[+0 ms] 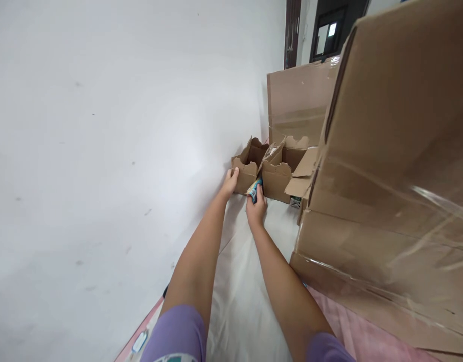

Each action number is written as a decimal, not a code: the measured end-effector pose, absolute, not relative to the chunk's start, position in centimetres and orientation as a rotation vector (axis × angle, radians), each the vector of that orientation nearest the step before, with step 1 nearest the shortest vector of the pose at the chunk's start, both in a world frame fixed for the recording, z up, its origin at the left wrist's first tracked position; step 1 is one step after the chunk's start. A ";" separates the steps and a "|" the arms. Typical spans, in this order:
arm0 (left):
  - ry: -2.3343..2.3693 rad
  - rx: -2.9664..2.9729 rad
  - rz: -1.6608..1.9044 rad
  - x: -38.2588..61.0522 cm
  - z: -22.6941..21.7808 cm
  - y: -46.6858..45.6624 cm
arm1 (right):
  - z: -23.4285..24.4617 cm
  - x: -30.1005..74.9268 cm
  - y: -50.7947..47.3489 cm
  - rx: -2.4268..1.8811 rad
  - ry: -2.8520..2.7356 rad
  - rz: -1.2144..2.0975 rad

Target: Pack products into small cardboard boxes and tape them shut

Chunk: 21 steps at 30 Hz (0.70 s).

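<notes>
My left hand (229, 183) grips the left front corner of a small open cardboard box (245, 176), its thumb on the front face and its other fingers partly hidden. In my right hand (256, 207) is a small blue and yellow packet (254, 190), pinched low at the gap between that box and a second one. The second open cardboard box (276, 179) stands just to the right, with cut-out notches along its rim. What lies inside either box cannot be seen.
A white wall (103, 151) runs close along the left. On the right a big taped cardboard carton (397, 151) rises beside my right arm, and another cardboard panel (302, 100) stands behind. Whitish sheeting (239, 291) and pink cloth (352, 322) cover the surface below.
</notes>
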<state>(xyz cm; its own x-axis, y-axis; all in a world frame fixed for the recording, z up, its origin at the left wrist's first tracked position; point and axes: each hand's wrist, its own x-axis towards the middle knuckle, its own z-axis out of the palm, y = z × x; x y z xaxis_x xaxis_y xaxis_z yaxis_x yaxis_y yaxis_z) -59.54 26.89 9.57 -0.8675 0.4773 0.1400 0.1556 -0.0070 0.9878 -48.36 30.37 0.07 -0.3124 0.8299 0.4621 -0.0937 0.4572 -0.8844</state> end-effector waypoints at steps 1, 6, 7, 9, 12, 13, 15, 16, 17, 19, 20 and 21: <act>2.010 0.696 1.971 -59.4 9.4 26.6 | 0.3 -48.1 30.1 -0.646 -1.626 1.052; 1.927 0.858 2.035 -57.9 10.2 24.0 | 1.8 -46.8 28.6 -0.521 -1.656 0.907; 1.919 0.884 2.057 -57.5 10.9 23.3 | 2.3 -46.5 28.3 -0.492 -1.659 0.876; 1.928 0.923 2.113 -56.0 12.9 21.6 | 3.7 -45.4 27.6 -0.432 -1.650 0.832; 1.997 0.946 2.244 -52.3 16.7 17.7 | 6.9 -42.7 25.6 -0.304 -1.618 0.765; 2.017 0.940 2.305 -50.7 17.9 16.1 | 8.4 -41.5 24.7 -0.233 -1.612 0.723; 2.034 0.905 2.460 -47.7 19.7 12.4 | 11.6 -39.2 22.2 -0.088 -1.571 0.663; 2.038 0.868 2.531 -46.2 20.2 10.3 | 13.3 -37.9 20.7 -0.001 -1.587 0.661; 2.048 0.809 2.600 -44.6 20.3 8.2 | 15.0 -36.5 18.9 0.072 -1.615 0.675; 1.835 0.593 2.803 -41.0 19.7 3.9 | 17.9 -33.0 15.0 0.179 -1.660 0.701; 1.691 0.407 2.909 -38.8 19.0 1.9 | 19.0 -30.9 12.9 0.269 -1.704 0.706; 1.521 0.221 2.980 -36.3 18.0 0.1 | 19.7 -28.7 10.8 0.345 -1.750 0.716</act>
<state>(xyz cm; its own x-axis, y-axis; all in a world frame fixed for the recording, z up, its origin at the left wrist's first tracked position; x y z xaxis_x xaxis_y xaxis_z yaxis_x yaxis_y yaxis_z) -36.31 0.07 18.03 -0.9692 -0.1275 0.2109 0.2456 -0.5706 0.7837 -28.73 10.82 19.69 -0.3005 0.1301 0.9449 -0.5697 0.7700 -0.2872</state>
